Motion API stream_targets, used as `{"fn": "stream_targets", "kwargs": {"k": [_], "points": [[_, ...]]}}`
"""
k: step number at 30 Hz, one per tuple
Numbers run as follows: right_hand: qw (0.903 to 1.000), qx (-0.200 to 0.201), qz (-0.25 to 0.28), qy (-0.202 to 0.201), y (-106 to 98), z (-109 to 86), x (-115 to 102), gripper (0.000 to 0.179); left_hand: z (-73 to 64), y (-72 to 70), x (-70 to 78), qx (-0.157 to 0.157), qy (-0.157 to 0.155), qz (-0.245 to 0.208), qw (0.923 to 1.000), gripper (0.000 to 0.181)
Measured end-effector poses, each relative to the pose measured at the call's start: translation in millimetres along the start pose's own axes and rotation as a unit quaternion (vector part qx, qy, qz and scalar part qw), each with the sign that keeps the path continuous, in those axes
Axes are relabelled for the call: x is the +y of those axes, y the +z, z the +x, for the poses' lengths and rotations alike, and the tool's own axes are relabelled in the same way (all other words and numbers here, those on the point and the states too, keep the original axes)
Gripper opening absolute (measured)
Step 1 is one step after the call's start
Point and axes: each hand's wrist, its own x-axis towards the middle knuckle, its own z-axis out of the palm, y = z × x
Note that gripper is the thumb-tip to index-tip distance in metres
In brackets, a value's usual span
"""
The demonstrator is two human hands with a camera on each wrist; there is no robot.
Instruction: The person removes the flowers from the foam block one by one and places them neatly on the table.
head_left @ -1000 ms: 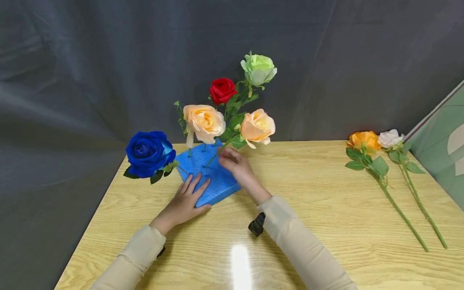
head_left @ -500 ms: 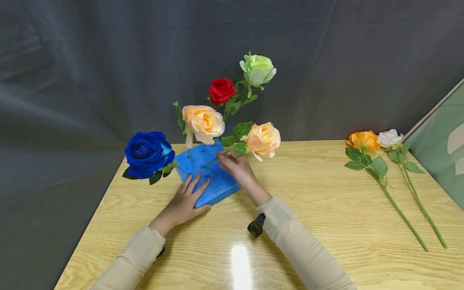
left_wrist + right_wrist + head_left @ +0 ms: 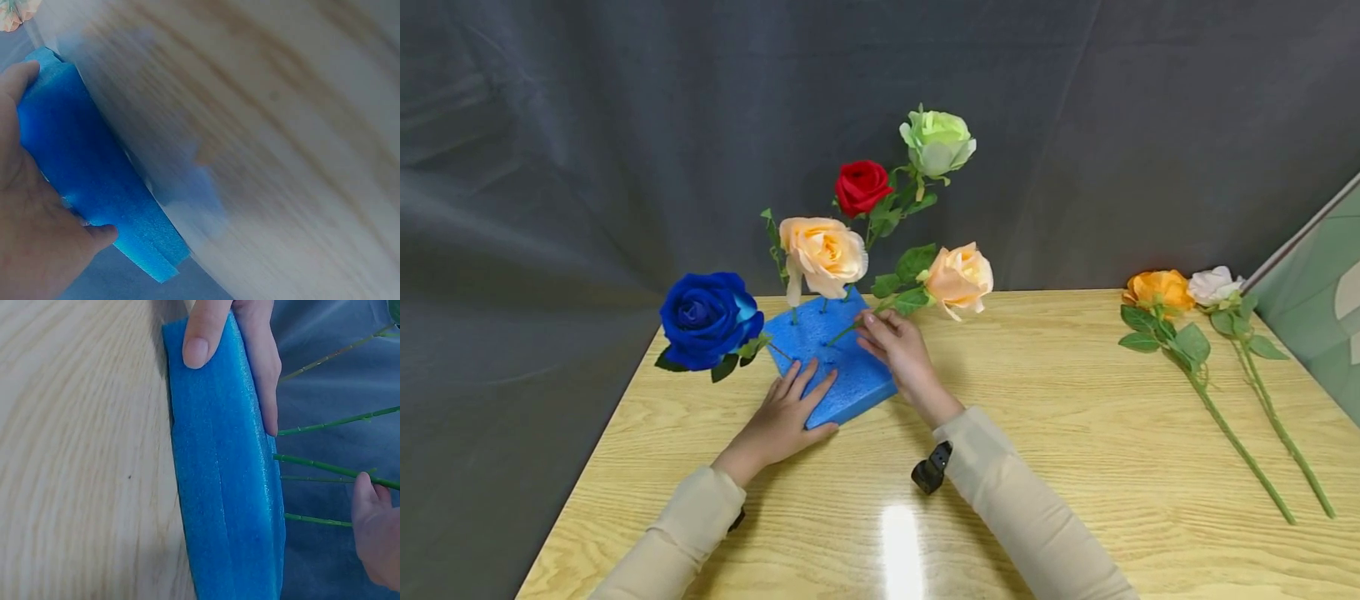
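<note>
My right hand point(image 3: 901, 354) pinches the green stem of a peach rose point(image 3: 960, 277), whose lower end stands in the blue foam block point(image 3: 859, 382). The rose leans to the right. At the block's near left corner, my left hand point(image 3: 777, 422) holds the block, fingers spread over the top and thumb along the front side. In the right wrist view, the left thumb point(image 3: 197, 351) lies against the block's side, and the right hand point(image 3: 378, 534) pinches a stem. The left wrist view shows the left hand point(image 3: 37, 219) around the block point(image 3: 87, 144).
Also standing in the block are a blue rose point(image 3: 709, 321) leaning left, another peach rose point(image 3: 823, 254), a red rose point(image 3: 861, 187) and a pale green rose point(image 3: 937, 143). An orange rose point(image 3: 1157, 290) and a white rose point(image 3: 1213, 286) lie on the table's right.
The peach rose in my right hand has tipped over to the right and lower, away from the other flowers. My left hand has stayed on the foam block.
</note>
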Motion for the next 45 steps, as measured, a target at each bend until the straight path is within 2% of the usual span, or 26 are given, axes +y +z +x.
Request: {"fn": "stream_targets", "kwargs": {"k": [7,16,24,28,33,37,42,45], "points": [[0.9990,0.011,0.042,0.007,-2,0.0,-4,0.008,0.3,0.3,0.0,-0.002,0.000,0.000,1.0000,0.072],[0.9994,-0.003,0.034,0.000,-4,-0.3,-6,0.009,1.4,0.1,-1.0,-0.002,0.000,0.004,1.0000,0.073],[0.9994,0.004,0.034,-0.009,-5,0.4,-6,0.010,1.1,-0.2,-1.1,-0.001,0.000,0.004,1.0000,0.073],[0.9985,0.003,0.054,-0.010,-8,-0.5,-10,0.009,0.7,0.6,-2.1,-0.002,0.001,0.003,1.0000,0.073],[0.9946,0.009,0.092,-0.046,-18,1.2,-25,0.010,-0.9,-1.0,-2.5,0.001,0.003,-0.008,1.0000,0.073],[0.9953,0.011,0.076,-0.058,-30,1.8,-33,0.013,-2.2,-2.4,-2.1,0.003,0.002,-0.007,1.0000,0.073],[0.9970,0.012,0.053,-0.054,-44,0.5,-30,0.014,-2.3,-1.9,-0.4,-0.002,0.006,-0.010,0.9999,0.073],[0.9981,0.003,0.030,-0.054,-52,-0.5,-28,0.022,-2.1,-1.6,0.9,-0.001,0.008,-0.011,0.9999,0.072]]}}
